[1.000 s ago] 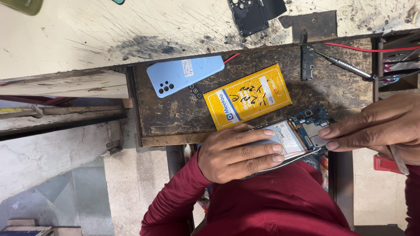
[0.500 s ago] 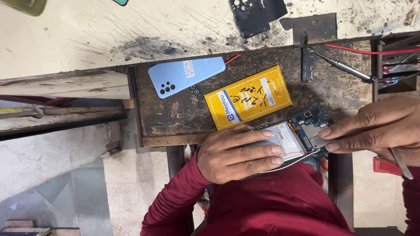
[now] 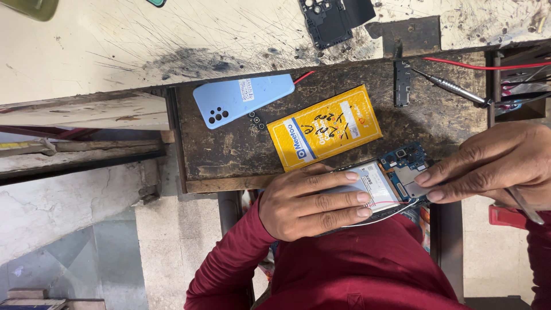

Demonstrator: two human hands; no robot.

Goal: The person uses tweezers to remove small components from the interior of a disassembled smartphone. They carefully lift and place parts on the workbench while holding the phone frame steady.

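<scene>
Two hands were laid on an opened phone (image 3: 396,181): left hand (image 3: 313,201) flat over it, right hand (image 3: 493,163) pinching a thin tool (image 3: 525,204), fingertips (image 3: 425,178) touching its board.

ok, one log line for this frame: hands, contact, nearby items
left hand: flat on opened phone | right hand: fingertips on phone's circuit board, thin tool tucked in hand | nearby: yellow packet, blue back cover

Left hand (image 3: 313,201) flat, fingers extended; right hand (image 3: 493,166) seemingly pinching.
</scene>
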